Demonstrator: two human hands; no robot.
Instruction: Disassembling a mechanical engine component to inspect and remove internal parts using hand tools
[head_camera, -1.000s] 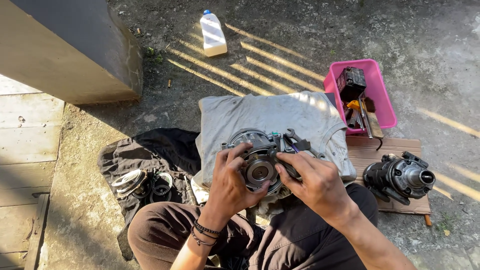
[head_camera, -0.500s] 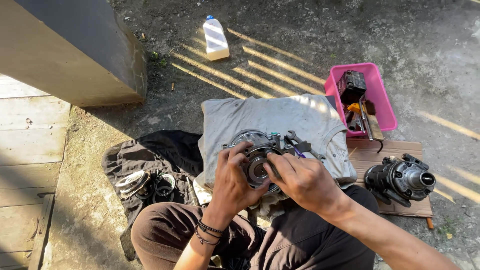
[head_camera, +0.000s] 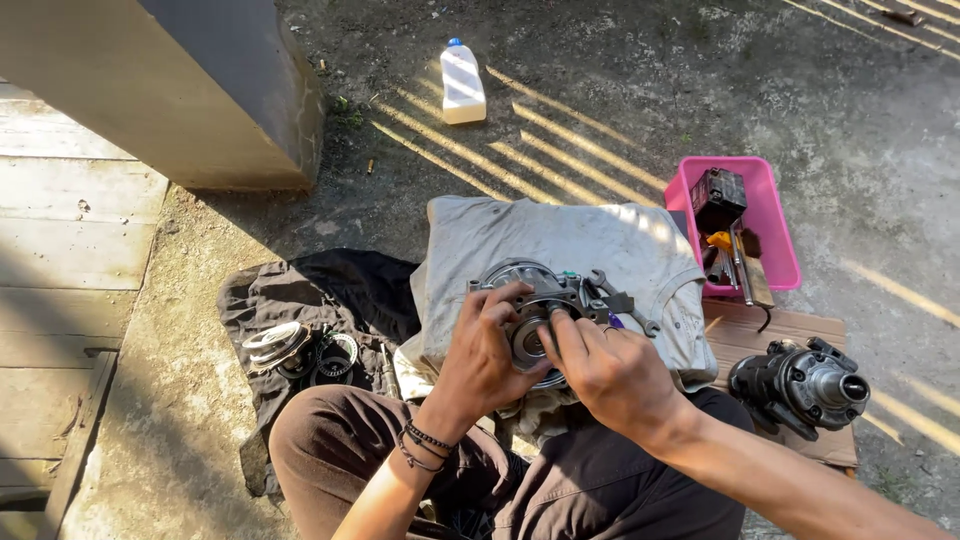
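The left hand (head_camera: 487, 360) is curled around the rim of a round metal housing (head_camera: 545, 300), and the right hand (head_camera: 610, 370) is pressed against its centre, fingertips pinched at the ring in the middle. The housing is held over a grey cloth (head_camera: 560, 245) on the ground. The work appears to be midway: loose rings (head_camera: 300, 348) lie apart on a black cloth (head_camera: 330, 285), and another motor part (head_camera: 800, 385) waits on a board, beside a pink tray (head_camera: 775, 235) of tools.
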